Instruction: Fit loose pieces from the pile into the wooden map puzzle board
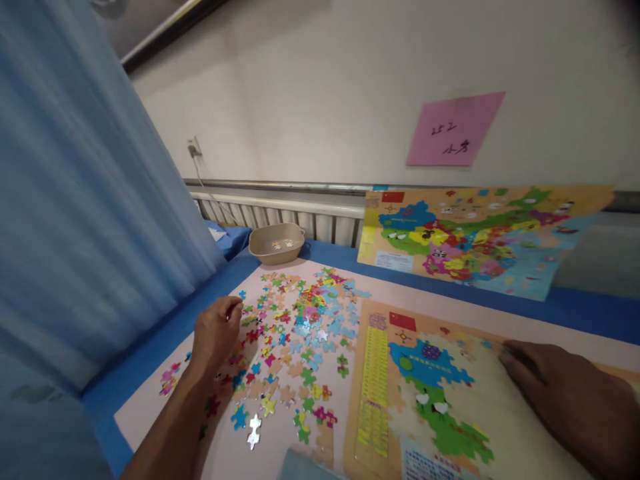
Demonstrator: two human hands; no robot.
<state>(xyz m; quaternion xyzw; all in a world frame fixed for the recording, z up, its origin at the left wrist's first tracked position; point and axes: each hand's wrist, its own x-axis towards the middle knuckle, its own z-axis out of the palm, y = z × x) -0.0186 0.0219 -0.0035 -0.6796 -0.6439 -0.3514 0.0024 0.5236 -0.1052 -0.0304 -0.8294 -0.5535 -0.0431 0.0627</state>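
My left hand [217, 333] is closed in a pinch over the left side of the loose jigsaw pieces [270, 362]; whatever its fingertips may hold is hidden. My right hand [575, 400] rests over the right part of the jigsaw board [353, 427]. Its fingers are stretched toward the upper border, with a gap beside the thumb, and nothing shows in them. On the board, a partly assembled map puzzle has a blue section [425, 360] and a green section [450, 420]. Its upper-left corner carries a red flag.
A finished picture map [450, 240] leans against the wall at the back. A beige basket [276, 247] containing a few pieces stands at the rear of the pink sheet [145, 417]. Blue curtain [100, 200] hangs on the left. A pink note [455, 130] is on the wall.
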